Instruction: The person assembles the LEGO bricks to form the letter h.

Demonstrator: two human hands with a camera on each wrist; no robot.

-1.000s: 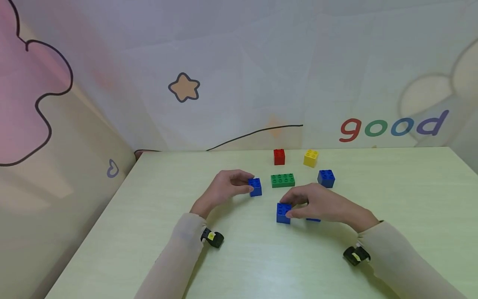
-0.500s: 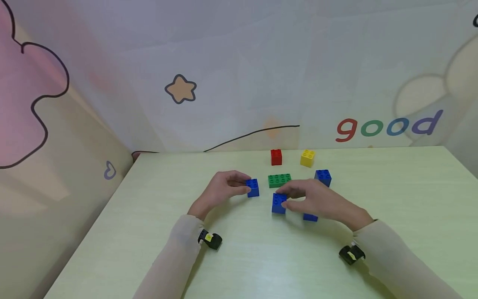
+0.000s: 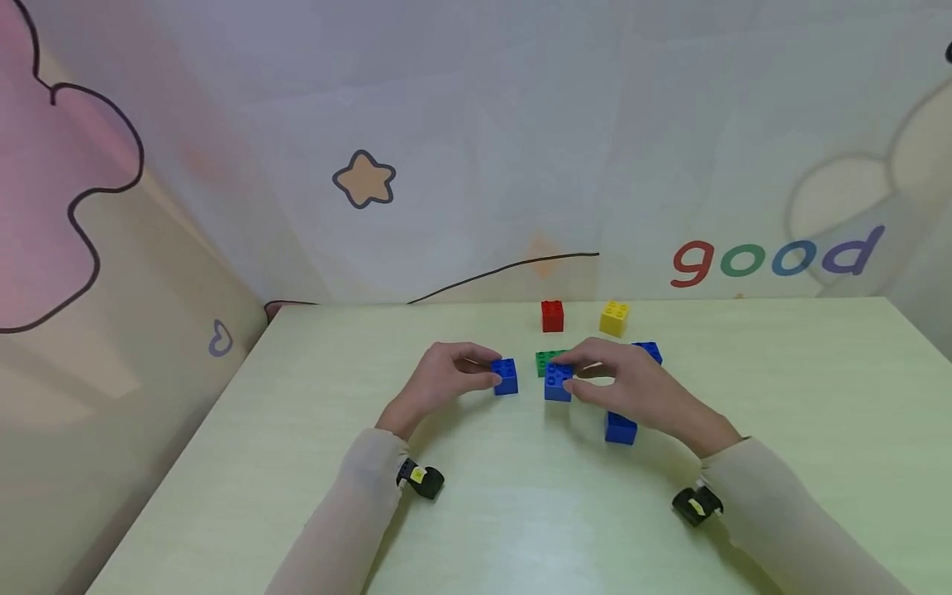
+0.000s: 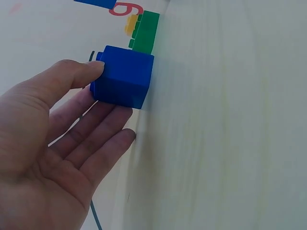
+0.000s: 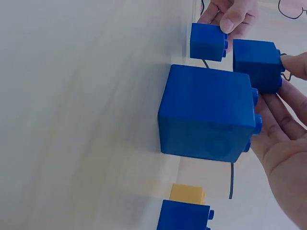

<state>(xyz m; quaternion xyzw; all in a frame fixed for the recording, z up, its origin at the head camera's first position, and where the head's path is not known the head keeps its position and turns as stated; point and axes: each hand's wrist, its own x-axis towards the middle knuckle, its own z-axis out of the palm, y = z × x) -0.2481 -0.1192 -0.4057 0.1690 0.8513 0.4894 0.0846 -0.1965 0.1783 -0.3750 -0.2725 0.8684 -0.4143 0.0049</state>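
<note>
My left hand [image 3: 449, 376] pinches a blue building block [image 3: 506, 377] between thumb and fingers; in the left wrist view this block [image 4: 125, 79] sits low by the tabletop. With thumb and fingertips, my right hand [image 3: 628, 380] holds a second blue block [image 3: 558, 383] by its side. That one hangs above the table, partly covering the long green block [image 3: 549, 362] in the head view. Under my right hand a third blue block [image 3: 621, 428] stands on the table, large in the right wrist view. Another blue block [image 3: 649, 352] is partly hidden behind the right hand.
At the back of the pale table [image 3: 446, 512] stand a red block [image 3: 552, 316] and a yellow block [image 3: 614, 318]. Behind them rises a printed cloth backdrop [image 3: 483, 165], which also runs along the left side.
My right hand has lifted its blue block and carried it away from me, toward the green block. The blue block under that hand shows more now. The left hand stays almost still.
</note>
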